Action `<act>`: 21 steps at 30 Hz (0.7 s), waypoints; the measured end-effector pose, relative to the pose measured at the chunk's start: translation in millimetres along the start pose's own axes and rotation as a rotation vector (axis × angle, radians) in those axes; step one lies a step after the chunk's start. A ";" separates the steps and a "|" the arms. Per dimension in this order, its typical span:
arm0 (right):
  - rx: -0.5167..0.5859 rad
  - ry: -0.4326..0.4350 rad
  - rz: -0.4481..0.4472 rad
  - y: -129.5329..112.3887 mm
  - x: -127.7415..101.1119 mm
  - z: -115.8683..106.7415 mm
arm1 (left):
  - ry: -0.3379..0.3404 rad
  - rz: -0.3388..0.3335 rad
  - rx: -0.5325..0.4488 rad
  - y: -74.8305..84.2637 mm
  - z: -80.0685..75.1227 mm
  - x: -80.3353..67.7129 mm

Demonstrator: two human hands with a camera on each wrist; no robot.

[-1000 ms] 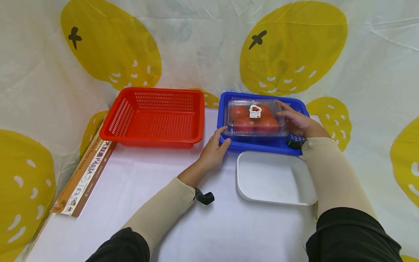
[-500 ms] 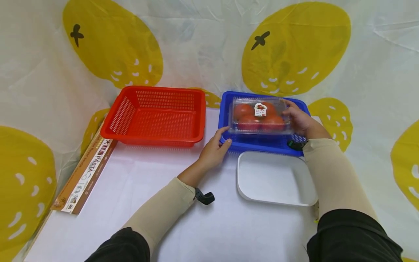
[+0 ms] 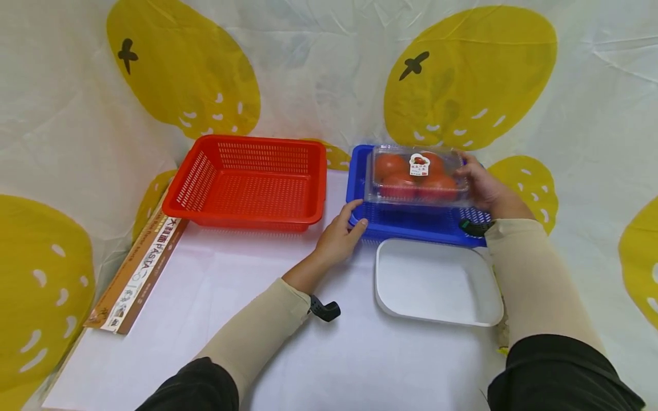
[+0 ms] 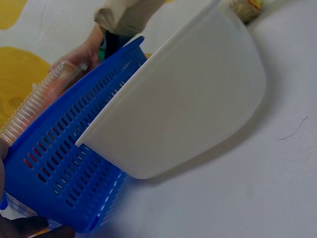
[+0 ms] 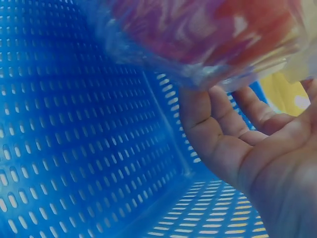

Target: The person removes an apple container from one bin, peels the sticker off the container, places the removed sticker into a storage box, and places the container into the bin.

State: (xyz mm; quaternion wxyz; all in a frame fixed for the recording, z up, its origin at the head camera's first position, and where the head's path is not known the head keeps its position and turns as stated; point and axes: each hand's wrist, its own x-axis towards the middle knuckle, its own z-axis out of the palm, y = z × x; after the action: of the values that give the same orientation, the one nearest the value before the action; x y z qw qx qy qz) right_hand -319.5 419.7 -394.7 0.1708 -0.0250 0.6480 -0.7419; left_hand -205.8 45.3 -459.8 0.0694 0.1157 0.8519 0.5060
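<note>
My right hand holds the right end of a clear plastic pack of tomatoes with a white label. The pack is raised within the upper part of the blue basket, near its back side. In the right wrist view, curled fingers support the pack's edge, with the perforated basket wall beside and below. My left hand grips the basket's front left corner, thumb in front. Only bits of that hand show at the left wrist view's left edge, against the blue basket.
A red basket stands to the left at the back. A white tray sits just in front of the blue basket. A brown pasta box lies at the left edge of the table. A partly hidden packet is by the right forearm.
My right hand has lifted the tomato pack slightly and shifted it backward and to the right. The left hand has stayed at the basket corner. The head view has shifted slightly.
</note>
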 end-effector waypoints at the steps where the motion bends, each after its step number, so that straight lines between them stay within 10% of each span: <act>1: -0.010 0.006 -0.001 -1.8 -1.2 0.4 | 0.000 -0.002 0.002 0.1 0.5 0.2; 21: 0.287 -0.106 -0.074 -30.3 -56.0 34.9 | -0.005 -0.022 0.047 6.2 -6.5 -0.7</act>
State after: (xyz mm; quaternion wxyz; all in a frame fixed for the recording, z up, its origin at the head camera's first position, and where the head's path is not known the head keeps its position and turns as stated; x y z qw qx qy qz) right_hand -264.5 405.6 -349.4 0.1793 -0.0634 0.5242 -0.8301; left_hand -205.9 42.5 -451.2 0.0744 0.1092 0.8647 0.4846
